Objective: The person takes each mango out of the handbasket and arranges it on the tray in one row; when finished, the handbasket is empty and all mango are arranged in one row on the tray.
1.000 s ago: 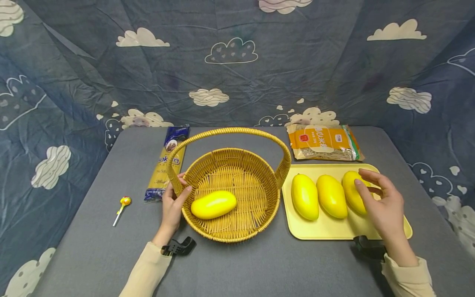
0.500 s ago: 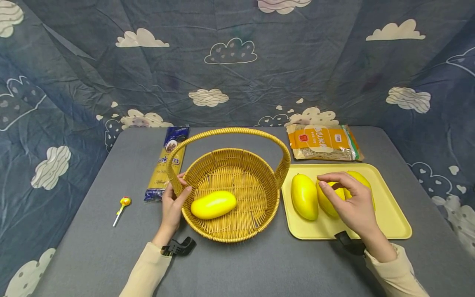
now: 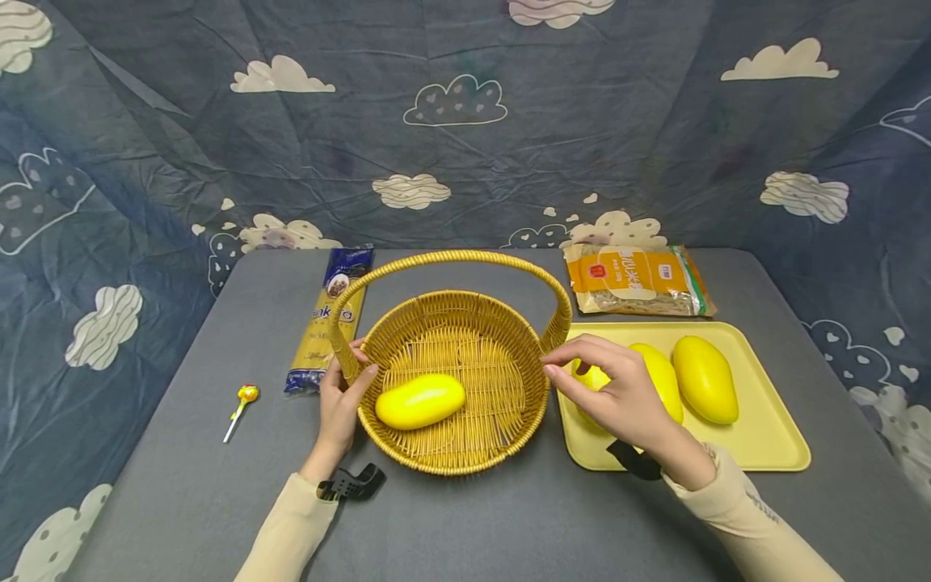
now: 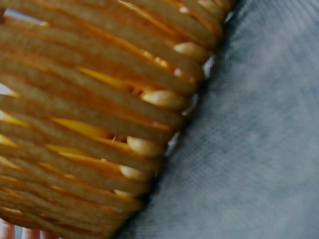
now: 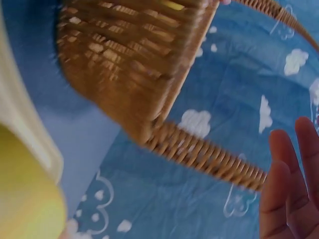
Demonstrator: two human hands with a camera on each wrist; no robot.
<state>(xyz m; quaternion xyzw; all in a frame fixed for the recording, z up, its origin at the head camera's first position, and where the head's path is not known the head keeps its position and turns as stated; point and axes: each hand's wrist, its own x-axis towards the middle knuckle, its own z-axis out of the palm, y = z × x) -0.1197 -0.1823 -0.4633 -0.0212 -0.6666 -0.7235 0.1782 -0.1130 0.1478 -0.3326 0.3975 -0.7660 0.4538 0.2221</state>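
Observation:
A round wicker basket (image 3: 502,356) with a tall arched handle stands mid-table, one yellow mango (image 3: 420,402) lying inside on its left. My left hand (image 3: 338,412) grips the basket's left side near the handle's foot, thumb at the rim; in the left wrist view the woven wall (image 4: 75,114) fills much of the picture. By the right foot of the handle hovers my right hand (image 3: 618,392), thumb and fingers apart and holding nothing. Under and beside it, a yellow tray (image 3: 771,436) bears three mangoes; the leftmost mango (image 3: 592,378) is partly hidden, while the rightmost mango (image 3: 705,380) shows whole.
A blue and gold pasta packet (image 3: 320,339) lies left of the basket, close to my left hand. Farther left is a lollipop (image 3: 248,394). Behind the tray lies an orange noodle packet (image 3: 636,279). Cloud-patterned cloth (image 3: 451,178) hangs behind the grey table.
My right hand has moved left, from over the rightmost mango across the tray to the basket's right side. My left hand, the basket and the mangoes have stayed put.

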